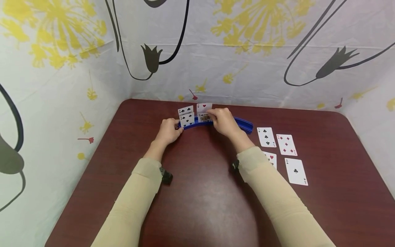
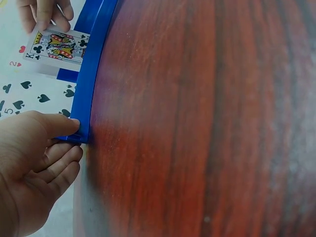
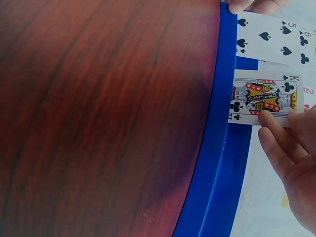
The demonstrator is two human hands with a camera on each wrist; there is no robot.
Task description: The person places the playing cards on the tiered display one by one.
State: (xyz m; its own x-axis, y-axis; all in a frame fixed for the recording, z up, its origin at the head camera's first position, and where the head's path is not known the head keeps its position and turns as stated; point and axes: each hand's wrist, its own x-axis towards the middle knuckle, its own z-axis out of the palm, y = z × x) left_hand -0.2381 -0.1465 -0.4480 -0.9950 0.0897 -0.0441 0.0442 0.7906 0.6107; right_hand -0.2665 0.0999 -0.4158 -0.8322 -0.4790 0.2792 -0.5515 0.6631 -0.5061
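Note:
A curved blue card holder (image 1: pixel 245 126) stands near the table's far edge. Its left end is gripped by my left hand (image 1: pixel 168 131), the thumb on the front face and other fingers beneath. My right hand (image 1: pixel 224 120) pinches the king of clubs (image 3: pixel 266 94) by its side edge; the card's lower edge meets the holder's front slot. To its left, the five of spades (image 3: pixel 266 37) stands in the front slot, with the six of clubs (image 1: pixel 186 110) behind it. Behind the king, the two of hearts (image 1: pixel 204 107) rises from the rear slot, partly covered.
Face-up on the brown table (image 1: pixel 213 199), to the right, lie a clubs card (image 1: pixel 266 137), a diamonds card (image 1: pixel 286 144), the ace of clubs (image 1: pixel 296 171) and a hearts card (image 1: pixel 272 158) partly hidden by the right sleeve. Patterned cloth (image 1: pixel 172 82) hangs behind the table.

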